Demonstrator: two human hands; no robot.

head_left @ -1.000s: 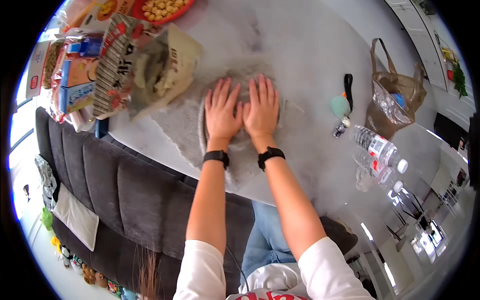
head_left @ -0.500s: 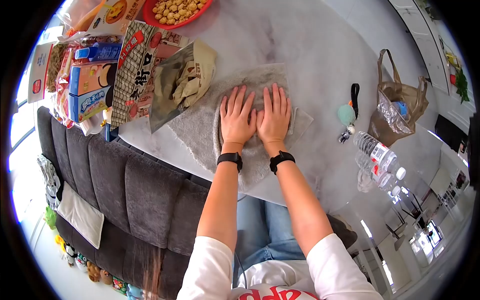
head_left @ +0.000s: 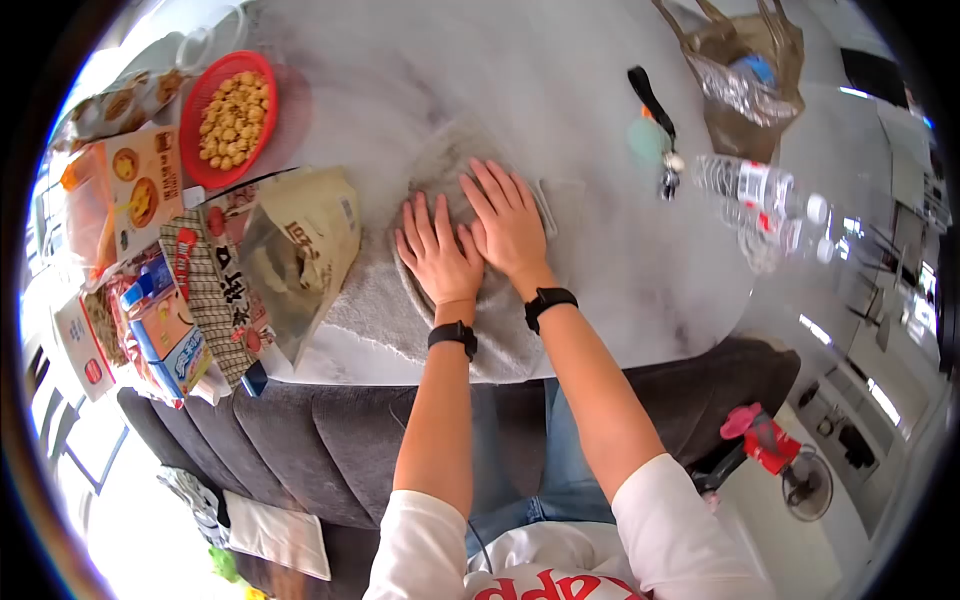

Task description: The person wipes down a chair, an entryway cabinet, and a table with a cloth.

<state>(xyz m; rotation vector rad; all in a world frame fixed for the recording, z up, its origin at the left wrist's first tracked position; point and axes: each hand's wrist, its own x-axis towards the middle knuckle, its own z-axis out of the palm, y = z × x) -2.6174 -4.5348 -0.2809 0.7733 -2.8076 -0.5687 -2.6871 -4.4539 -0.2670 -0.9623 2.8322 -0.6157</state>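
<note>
A grey towel (head_left: pixel 370 312) lies partly folded on the marble-patterned table, its lower edge reaching the table's near rim. My left hand (head_left: pixel 442 258) presses flat on it, palm down, fingers slightly spread. Beside it my right hand (head_left: pixel 508 228) also rests flat on the cloth, a little farther forward; the thumb sides are close together. Neither hand grips anything. A black band circles each wrist. Left of the towel stands an opened beige snack bag (head_left: pixel 325 225) with a clear side, close to the cloth's left edge.
A red basket (head_left: pixel 187 145) of round, pale snacks and several packages, including a blue box (head_left: pixel 180 350), crowd the left. To the right are a keychain with a green ball (head_left: pixel 648 140), plastic bottles (head_left: pixel 765 188) and a brown bag (head_left: pixel 740 115). A dark sofa (head_left: pixel 340 440) borders the table.
The camera view has turned and shifted, so the table's things appear displaced. Both hands remain flat on the towel, with the right now slightly farther forward than the left.
</note>
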